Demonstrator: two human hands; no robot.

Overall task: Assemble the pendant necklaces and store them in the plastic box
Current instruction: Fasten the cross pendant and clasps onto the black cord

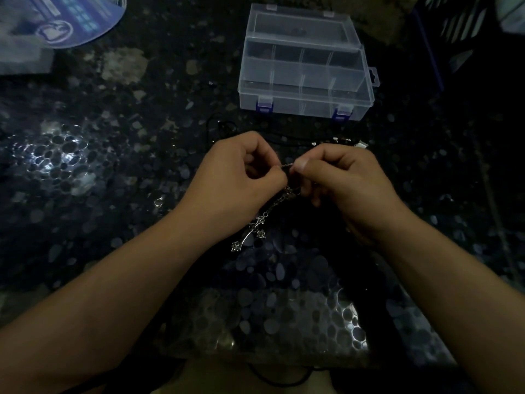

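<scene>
You're working over a dark, glossy countertop (119,177) speckled with pale pebble shapes, and it throws back bright glare at your left and close to you. At your far left corner lies a round blue printed sheet (82,21) on pale paper. At your far right stands a dark slatted crate (454,32), partly cut off.

No legible text, number or brand name appears anywhere in the view. The only sign-like mark is a pale, rounded outline emblem printed on the blue circular object (71,21) at the upper left of the table; its form is too blurred to identify. The clear plastic box (305,89) carries no readable label.
</scene>
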